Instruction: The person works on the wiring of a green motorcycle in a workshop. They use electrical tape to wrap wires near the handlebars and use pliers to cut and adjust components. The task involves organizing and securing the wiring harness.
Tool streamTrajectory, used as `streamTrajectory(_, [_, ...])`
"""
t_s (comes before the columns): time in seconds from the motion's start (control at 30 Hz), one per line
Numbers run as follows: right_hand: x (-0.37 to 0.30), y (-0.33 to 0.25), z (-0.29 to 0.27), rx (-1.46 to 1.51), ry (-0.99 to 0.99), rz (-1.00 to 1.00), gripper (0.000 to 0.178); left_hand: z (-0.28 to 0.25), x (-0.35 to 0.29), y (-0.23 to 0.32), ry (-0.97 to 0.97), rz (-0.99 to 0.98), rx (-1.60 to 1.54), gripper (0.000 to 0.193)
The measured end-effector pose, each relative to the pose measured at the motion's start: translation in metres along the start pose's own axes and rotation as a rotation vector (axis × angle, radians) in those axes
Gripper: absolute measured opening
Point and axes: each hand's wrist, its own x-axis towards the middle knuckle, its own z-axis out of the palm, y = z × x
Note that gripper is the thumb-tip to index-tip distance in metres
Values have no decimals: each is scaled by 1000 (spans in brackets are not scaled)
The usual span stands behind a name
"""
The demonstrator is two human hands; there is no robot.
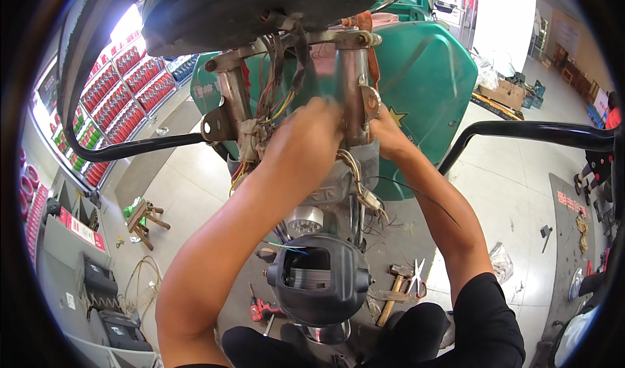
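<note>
My left hand [311, 130] is in between the two metal fork tubes of a three-wheeled vehicle's front end, among its wires. It is smeared by motion and its fingers are turned away. My right hand [388, 133] reaches behind the right fork tube [353, 94], which hides its fingers; what it touches cannot be seen. Bundles of coloured wires [277, 101] hang beside the left fork tube [233, 94]. A loose wire connector [371, 202] dangles below my hands. Under it sit a round lamp [306, 219] and a black headlight housing [319, 306].
Black curved bars [514, 130] stick out on both sides, and a green body panel [423, 94] stands behind. On the floor lie a hammer [394, 290], scissors [416, 277] and a red power tool [263, 308]. A small wooden stool [144, 221] stands left. Another person is at far right.
</note>
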Motion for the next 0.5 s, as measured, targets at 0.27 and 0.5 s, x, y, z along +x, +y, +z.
streamTrajectory(0.27, [0,-10,1,-44,64,61,18,17,30,-18,-120,-121,121,24])
streamTrajectory(0.5, [-2,-16,-3,-86,33,31,20,14,31,-13,-265,-190,211,19])
